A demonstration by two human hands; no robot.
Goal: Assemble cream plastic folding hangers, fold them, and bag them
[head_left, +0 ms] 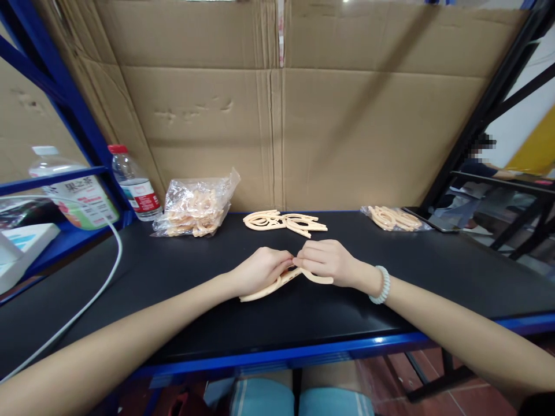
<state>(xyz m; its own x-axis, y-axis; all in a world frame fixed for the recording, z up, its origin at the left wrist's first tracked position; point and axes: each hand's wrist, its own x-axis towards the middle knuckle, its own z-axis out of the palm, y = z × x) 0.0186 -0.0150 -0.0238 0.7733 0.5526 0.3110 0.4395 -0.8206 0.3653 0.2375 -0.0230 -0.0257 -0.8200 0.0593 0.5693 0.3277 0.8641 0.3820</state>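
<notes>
My left hand (264, 270) and my right hand (326, 263) meet over the black table (208, 323), fingertips pinched close together. Between them is a beige curved plastic piece (289, 279) with slots along its middle. One long end runs out under my left hand, and a bent end curves out below my right. My fingers cover the part where they meet, so I cannot tell if it is one piece or two. Just beyond my hands lies a loose pile of similar beige curved pieces (284, 222).
At the back left stand a clear bag of beige pieces (195, 208) and a red-capped water bottle (136, 188). A flatter bag of pieces (392, 218) and a dark phone (433, 219) lie back right. A white cable (102, 289) crosses the left side. Behind rises a cardboard wall (208, 115).
</notes>
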